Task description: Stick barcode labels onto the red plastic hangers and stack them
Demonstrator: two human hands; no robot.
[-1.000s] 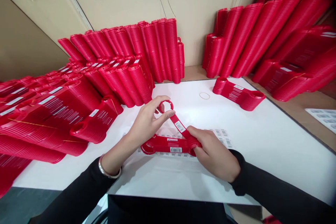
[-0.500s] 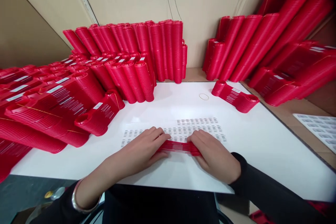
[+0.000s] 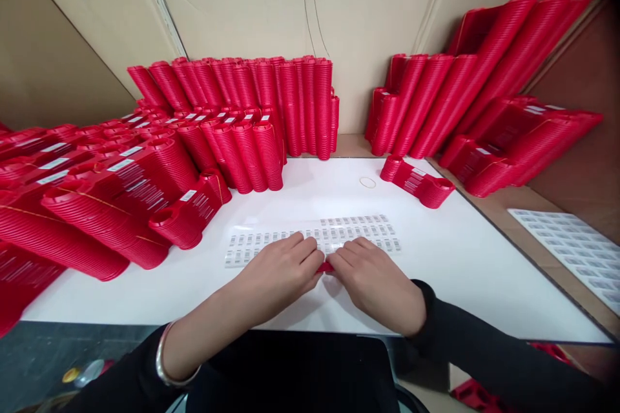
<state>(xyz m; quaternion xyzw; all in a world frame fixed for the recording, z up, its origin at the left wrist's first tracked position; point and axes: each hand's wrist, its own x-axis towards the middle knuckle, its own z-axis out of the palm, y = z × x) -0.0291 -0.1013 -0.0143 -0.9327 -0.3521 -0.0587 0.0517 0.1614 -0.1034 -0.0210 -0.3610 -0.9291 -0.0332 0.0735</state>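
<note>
Both hands meet near the front middle of the white table. My left hand [image 3: 285, 266] has its fingers closed round the left end of a small red plastic piece [image 3: 327, 267]. The fingers of my right hand [image 3: 375, 274] are closed on its right end. Only a short red strip shows between the fingertips; the rest is covered by the hands. Just beyond the hands lies a sheet of small barcode labels [image 3: 356, 227], partly hidden by them.
Banded stacks of red plastic pieces [image 3: 109, 219] fill the left and back of the white table [image 3: 484, 284]. More red stacks [image 3: 436, 110] lean at the back right. One short bundle [image 3: 416, 182] lies beside a rubber band [image 3: 367, 182]. Another label sheet [image 3: 571, 248] is far right.
My hands have come closer together, and much less of the red piece shows between them. The view has shifted slightly.
</note>
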